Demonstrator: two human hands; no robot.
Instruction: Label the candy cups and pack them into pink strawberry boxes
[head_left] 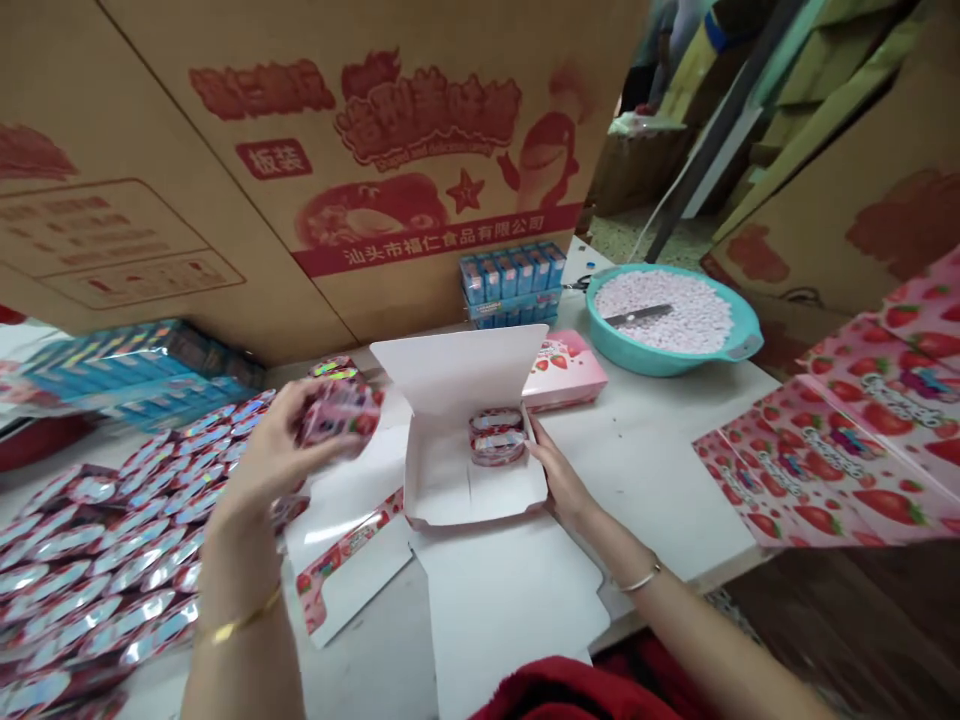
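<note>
An unfolded carton [439, 480] with a white inside stands with its lid up in front of me. Two small candy packs [497, 437] with red and pink wrapping lie inside, against its right wall. My right hand [559, 465] grips that right wall from outside. To the left of the carton, my left hand [289, 440] is closed on a pink and red candy pack [341, 412], which is blurred by motion. Rows of similar candy packs [127, 550] cover the table's left side, below and beside my left hand.
Behind the carton are a closed pink strawberry box [566, 370], stacked blue packs [514, 282] and a turquoise basin [660, 355] of small pale pieces with a knife [637, 315]. Strawberry-print cartons [832, 450] stand at right. Large cardboard boxes [300, 220] wall off the back.
</note>
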